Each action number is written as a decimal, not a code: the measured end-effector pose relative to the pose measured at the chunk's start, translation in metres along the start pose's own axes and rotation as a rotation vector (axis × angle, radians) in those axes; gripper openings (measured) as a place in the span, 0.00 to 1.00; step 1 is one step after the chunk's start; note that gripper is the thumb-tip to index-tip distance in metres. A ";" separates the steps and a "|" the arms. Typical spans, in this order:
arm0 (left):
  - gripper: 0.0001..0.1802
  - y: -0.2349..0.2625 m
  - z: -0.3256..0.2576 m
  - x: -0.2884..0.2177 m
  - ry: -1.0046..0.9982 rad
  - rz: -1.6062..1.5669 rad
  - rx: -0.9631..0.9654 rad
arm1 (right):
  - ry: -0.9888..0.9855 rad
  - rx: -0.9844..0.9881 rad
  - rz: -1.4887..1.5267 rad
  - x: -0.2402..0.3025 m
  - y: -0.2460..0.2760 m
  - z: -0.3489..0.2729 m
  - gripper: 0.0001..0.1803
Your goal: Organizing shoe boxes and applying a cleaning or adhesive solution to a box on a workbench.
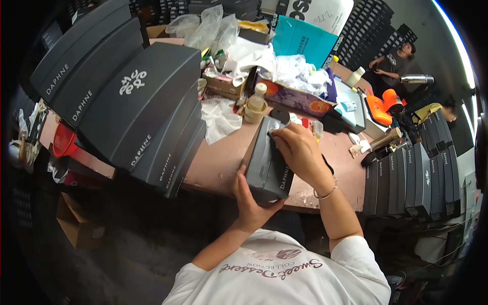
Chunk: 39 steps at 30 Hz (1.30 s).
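A dark grey shoe box (pixel 262 170) sits tilted at the near edge of the pinkish table, its long side running away from me. My left hand (pixel 250 206) grips its near left corner, thumb up along the side and fingers curled underneath. Over the box's far right part, my right hand (pixel 301 152) presses down with the fingertips pinched together. A small pale bit shows at those fingertips, too small to name. Just beyond the box stands a squeeze bottle (pixel 256 104) in a yellowish cup, with a crumpled white tissue (pixel 220 118) to its left.
Large dark grey boxes (pixel 147 96) are stacked high on the left; more shoe boxes (pixel 401 183) stand in a row at the right. Behind lies a purple carton (pixel 297 96) of crumpled paper. Orange tools (pixel 380 109) sit at the right. A person (pixel 392 66) is farther back.
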<state>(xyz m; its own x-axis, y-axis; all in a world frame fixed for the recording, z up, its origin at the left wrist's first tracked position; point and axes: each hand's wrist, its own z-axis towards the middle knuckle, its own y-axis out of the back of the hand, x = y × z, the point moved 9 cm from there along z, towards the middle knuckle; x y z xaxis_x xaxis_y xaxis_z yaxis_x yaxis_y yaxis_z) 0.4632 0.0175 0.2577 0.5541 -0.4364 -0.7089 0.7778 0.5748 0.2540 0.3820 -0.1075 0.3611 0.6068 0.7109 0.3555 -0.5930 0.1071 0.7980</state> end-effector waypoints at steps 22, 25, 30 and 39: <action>0.65 0.006 -0.006 0.004 -0.032 0.002 -0.086 | 0.090 0.103 0.001 0.054 -0.002 -0.040 0.07; 0.65 0.008 -0.005 0.003 -0.051 -0.011 -0.116 | 0.138 0.149 0.050 0.069 -0.003 -0.048 0.07; 0.63 0.007 -0.007 0.001 -0.046 0.003 -0.074 | 0.133 0.147 -0.063 0.061 -0.006 -0.030 0.07; 0.62 0.006 -0.009 0.001 -0.068 0.009 -0.138 | 0.076 0.023 0.002 0.053 -0.007 -0.035 0.07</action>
<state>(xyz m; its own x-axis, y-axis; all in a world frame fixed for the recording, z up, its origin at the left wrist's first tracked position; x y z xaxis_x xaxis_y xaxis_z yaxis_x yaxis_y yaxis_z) 0.4656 0.0270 0.2529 0.5832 -0.4742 -0.6596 0.7273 0.6664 0.1640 0.3996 -0.0464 0.3577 0.5629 0.7621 0.3199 -0.5813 0.0898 0.8087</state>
